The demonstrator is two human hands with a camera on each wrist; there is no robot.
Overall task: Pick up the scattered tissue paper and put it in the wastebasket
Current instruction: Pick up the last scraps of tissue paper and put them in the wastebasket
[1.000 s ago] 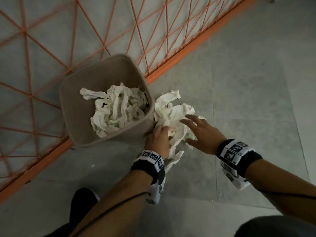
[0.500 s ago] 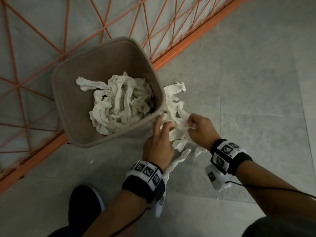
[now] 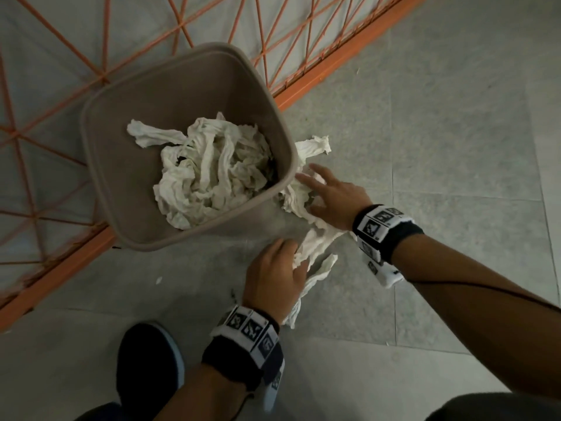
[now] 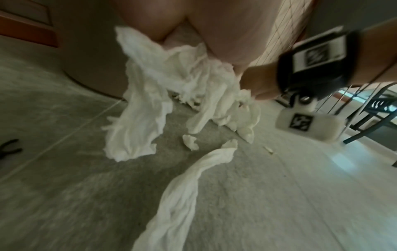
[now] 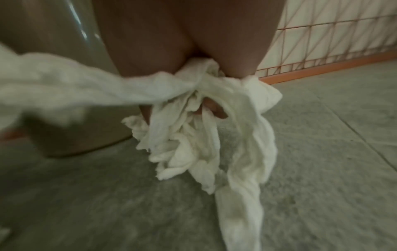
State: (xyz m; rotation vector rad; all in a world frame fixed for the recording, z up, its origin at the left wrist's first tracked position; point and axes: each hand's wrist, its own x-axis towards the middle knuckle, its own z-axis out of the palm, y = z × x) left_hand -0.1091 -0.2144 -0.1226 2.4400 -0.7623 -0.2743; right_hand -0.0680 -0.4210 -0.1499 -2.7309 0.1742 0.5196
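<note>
A tan wastebasket stands on the grey floor with a heap of white tissue paper inside. More tissue paper lies crumpled against its right side. My right hand is on that pile, two fingers stretched toward the basket. In the right wrist view a curled fingertip hooks the bunch of tissue, which hangs from the palm. My left hand, nearer me, grips a twisted strip that joins the pile. In the left wrist view the tissue hangs from it and another strip trails on the floor.
An orange lattice fence runs diagonally just behind the basket. My black shoe is at the lower left. Small tissue scraps lie on the tiles. Black pliers and chair legs show in the left wrist view.
The hands have drawn apart: my left hand pulled back toward me with a strip, and my right hand went from a fist to two fingers stretched toward the basket.
</note>
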